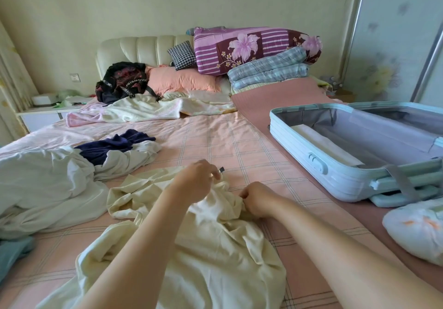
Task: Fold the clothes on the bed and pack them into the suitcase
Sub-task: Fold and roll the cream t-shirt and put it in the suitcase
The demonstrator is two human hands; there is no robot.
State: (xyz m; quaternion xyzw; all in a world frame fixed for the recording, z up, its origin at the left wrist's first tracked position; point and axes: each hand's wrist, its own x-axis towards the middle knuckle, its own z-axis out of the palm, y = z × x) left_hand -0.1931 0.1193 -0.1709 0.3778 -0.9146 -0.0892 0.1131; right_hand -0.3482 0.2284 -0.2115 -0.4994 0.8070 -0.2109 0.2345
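A pale yellow garment [203, 248] lies crumpled on the pink checked bed [239, 145] in front of me. My left hand [196, 180] pinches its cloth near the collar, where a small dark tag sticks out. My right hand [257, 199] grips the same garment's edge just to the right. A light blue suitcase [318, 164] lies open on the right side of the bed, with a folded white item [323, 144] inside. A heap of white clothes [48, 184] with a navy garment [112, 146] on it lies to the left.
A black backpack [122, 80], a peach pillow [184, 80], a checked cushion and folded quilts [254, 49] sit by the headboard. A crumpled towel blanket [148, 110] lies across the bed's far part. A white bundle [417, 232] rests at the right edge, teal cloth [14, 253] at the left.
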